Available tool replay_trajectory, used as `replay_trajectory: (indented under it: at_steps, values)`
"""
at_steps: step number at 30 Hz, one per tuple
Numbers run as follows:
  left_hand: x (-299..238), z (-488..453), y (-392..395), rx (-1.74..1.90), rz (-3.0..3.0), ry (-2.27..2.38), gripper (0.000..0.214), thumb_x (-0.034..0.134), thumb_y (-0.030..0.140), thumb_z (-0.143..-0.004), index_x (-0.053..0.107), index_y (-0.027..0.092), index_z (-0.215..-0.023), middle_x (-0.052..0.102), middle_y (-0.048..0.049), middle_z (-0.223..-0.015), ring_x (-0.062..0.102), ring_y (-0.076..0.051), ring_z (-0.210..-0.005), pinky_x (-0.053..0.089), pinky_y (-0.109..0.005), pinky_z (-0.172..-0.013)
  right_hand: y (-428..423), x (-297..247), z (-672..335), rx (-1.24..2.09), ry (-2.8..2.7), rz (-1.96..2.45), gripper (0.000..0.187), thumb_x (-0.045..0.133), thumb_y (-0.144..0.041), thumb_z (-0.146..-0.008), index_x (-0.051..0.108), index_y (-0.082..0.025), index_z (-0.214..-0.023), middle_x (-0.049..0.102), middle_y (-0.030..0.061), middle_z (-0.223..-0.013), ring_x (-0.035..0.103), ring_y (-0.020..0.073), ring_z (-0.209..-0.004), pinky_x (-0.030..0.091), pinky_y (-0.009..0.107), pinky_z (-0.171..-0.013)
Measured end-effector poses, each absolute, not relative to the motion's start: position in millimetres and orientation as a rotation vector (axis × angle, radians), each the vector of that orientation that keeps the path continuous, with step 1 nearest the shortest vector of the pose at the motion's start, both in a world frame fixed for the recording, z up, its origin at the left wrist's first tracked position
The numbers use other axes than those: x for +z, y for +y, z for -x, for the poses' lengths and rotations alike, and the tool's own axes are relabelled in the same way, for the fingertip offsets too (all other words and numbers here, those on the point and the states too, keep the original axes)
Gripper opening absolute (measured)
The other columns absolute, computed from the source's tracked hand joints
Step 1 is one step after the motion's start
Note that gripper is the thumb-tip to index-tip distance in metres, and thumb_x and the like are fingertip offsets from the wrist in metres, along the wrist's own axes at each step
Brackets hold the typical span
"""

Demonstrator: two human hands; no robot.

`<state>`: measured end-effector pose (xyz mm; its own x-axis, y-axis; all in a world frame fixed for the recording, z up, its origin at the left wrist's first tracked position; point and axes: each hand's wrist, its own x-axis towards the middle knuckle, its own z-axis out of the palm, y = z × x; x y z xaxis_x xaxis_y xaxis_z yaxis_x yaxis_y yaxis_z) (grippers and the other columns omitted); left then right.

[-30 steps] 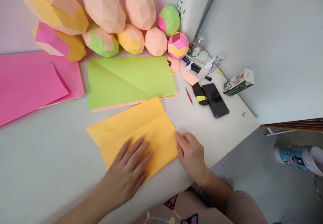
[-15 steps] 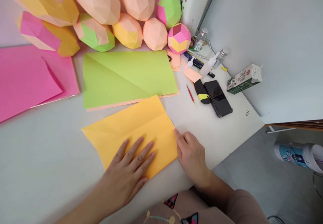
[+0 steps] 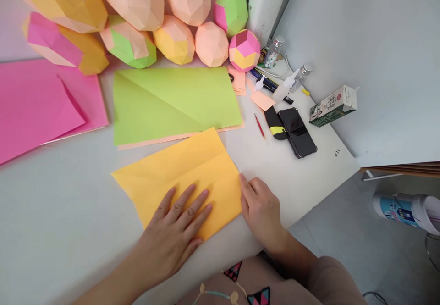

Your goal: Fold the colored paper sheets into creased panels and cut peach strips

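A folded yellow-orange sheet of paper (image 3: pixel 192 163) lies at an angle on the white table, with a faint crease across it. My left hand (image 3: pixel 178 231) rests flat on its lower part, fingers spread. At the sheet's right edge is my right hand (image 3: pixel 261 208), its index finger and thumb against the edge and the other fingers curled in. Just behind, the yellow sheet's far corner meets a green sheet (image 3: pixel 175 103) lying over peach paper. Pink sheets (image 3: pixel 41 108) lie farther left, one folded over.
Faceted paper shapes (image 3: pixel 211 43) line the back wall. To the right sit a phone (image 3: pixel 298 133), a black-and-yellow object (image 3: pixel 275 124), a red pencil-like stick (image 3: pixel 260 126), a white nozzle bottle (image 3: pixel 285 87), pens (image 3: pixel 268 82) and a milk carton (image 3: pixel 333 105). The table's edge (image 3: pixel 323 199) runs along the right.
My right hand's fingertip has shifted very slightly along the yellow paper's right edge. The left hand stays flat in place; the whole view has moved up a touch.
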<state>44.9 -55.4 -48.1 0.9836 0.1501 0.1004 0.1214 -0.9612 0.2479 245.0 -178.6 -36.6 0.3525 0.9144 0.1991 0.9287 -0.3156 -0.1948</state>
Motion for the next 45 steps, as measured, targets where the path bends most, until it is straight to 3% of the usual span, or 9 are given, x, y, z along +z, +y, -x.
replay_trajectory:
  at_steps: [5,10,23,30,37,45]
  values:
    - [-48,-45,-55,0.201,-2.876,0.184,0.055,0.043,0.047,-0.090,0.040,0.023,-0.139,0.033,-0.0074,-0.150,0.018,-0.035,-0.141,0.013,-0.059,-0.112,-185,-38,-243,-0.084,-1.514,2.278,0.050,0.047,-0.028,-0.091,0.038,-0.008,-0.136,0.056,0.0069,-0.081,0.052,0.0194,-0.074,0.047,0.031,-0.060]
    - [-49,-44,-55,0.180,-2.876,0.189,0.057,0.043,0.049,-0.089,0.040,0.023,-0.140,0.033,-0.0079,-0.150,0.017,-0.035,-0.141,0.012,-0.059,-0.112,-191,-38,-240,-0.076,-1.365,2.283,0.069,0.053,-0.034,-0.087,0.021,-0.012,-0.144,0.056,0.0046,-0.078,0.050,0.0218,-0.076,0.050,0.037,-0.066]
    - [-50,-44,-56,0.177,-2.867,0.201,0.056,0.041,0.049,-0.090,0.039,0.025,-0.140,0.033,-0.0060,-0.150,0.018,-0.035,-0.141,0.013,-0.059,-0.112,-197,-38,-238,-0.073,-1.361,2.297,0.070,0.050,-0.031,-0.089,0.016,-0.010,-0.146,0.057,0.0048,-0.078,0.048,0.0221,-0.077,0.050,0.037,-0.067]
    - [-50,-43,-56,0.185,-2.851,0.201,0.058,0.042,0.049,-0.090,0.035,0.025,-0.142,0.032,-0.0061,-0.150,0.019,-0.035,-0.140,0.013,-0.059,-0.112,-201,-35,-241,-0.109,-1.380,2.400,0.069,0.049,-0.040,-0.090,0.021,-0.008,-0.144,0.053,0.0085,-0.083,0.044,0.0249,-0.082,0.047,0.042,-0.071]
    - [-50,-44,-56,0.205,-2.848,0.196,0.058,0.041,0.048,-0.091,0.033,0.024,-0.143,0.032,-0.0070,-0.151,0.019,-0.035,-0.140,0.013,-0.059,-0.112,-203,-36,-243,-0.140,-1.417,2.436,0.059,0.044,-0.035,-0.093,0.027,-0.005,-0.141,0.053,0.0101,-0.084,0.043,0.0243,-0.080,0.045,0.041,-0.072]
    - [-49,-44,-55,0.215,-2.856,0.166,0.063,0.042,0.047,-0.091,0.022,0.026,-0.147,0.030,-0.0072,-0.151,0.018,-0.035,-0.140,0.012,-0.058,-0.112,-206,-41,-252,-0.143,-1.440,2.404,0.038,0.040,-0.028,-0.095,0.047,-0.008,-0.126,0.057,0.0089,-0.081,0.046,0.0220,-0.076,0.043,0.036,-0.066]
